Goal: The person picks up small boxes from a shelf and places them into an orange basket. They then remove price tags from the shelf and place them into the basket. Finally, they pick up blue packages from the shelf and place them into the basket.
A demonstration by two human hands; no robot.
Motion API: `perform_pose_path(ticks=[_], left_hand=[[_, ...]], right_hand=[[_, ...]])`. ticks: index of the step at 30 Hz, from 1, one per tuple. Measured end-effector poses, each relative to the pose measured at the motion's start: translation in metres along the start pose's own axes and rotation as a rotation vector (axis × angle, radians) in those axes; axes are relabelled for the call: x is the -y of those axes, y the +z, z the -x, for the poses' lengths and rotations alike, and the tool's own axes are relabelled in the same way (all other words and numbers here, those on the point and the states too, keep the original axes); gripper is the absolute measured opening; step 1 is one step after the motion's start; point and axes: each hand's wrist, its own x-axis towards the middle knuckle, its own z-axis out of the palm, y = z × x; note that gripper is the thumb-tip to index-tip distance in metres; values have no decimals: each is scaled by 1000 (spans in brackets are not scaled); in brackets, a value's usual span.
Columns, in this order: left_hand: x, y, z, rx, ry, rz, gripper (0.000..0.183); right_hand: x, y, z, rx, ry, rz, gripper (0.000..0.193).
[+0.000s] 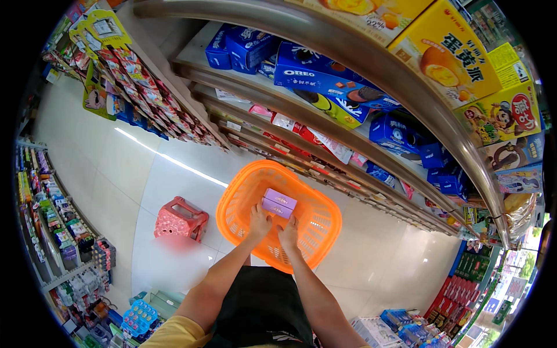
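Note:
In front of me is an orange plastic basket (318, 191) with slotted sides. Two small purple boxes (279, 202) sit side by side, close together, inside its outline. My left hand (259, 223) grips them at their near left corner, fingers against the side. At the near right end my right hand (288, 234) presses its fingertips on the same boxes. From this angle I cannot tell whether the boxes rest on the basket's bottom or are held above it.
A red plastic stool (181, 220) stands on the tiled floor left of the basket. Ahead, shelves hold blue snack boxes (325, 75), with yellow cartons (447, 55) at upper right. Hanging snack packets (136, 81) line a rack at upper left; more stocked shelves (58, 214) stand far left.

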Motion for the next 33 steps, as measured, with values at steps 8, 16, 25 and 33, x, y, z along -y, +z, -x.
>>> perform_pose_path(ticks=[8,16,25,33], left_hand=[[-3,3,-10,74,-97,185,65],[-41,-27,25,32,60,242,68],[-61,-63,13,-16,441,78,55],[-129,-99,6,409,395,582,64]], right_hand=[[-13,14,-7,-80,71,-124,79],[23,-24,31,-149,80,-234,77],[44,-98,40,-136,-154,7,45],[72,-186,30,-217,-131,-503,37]])
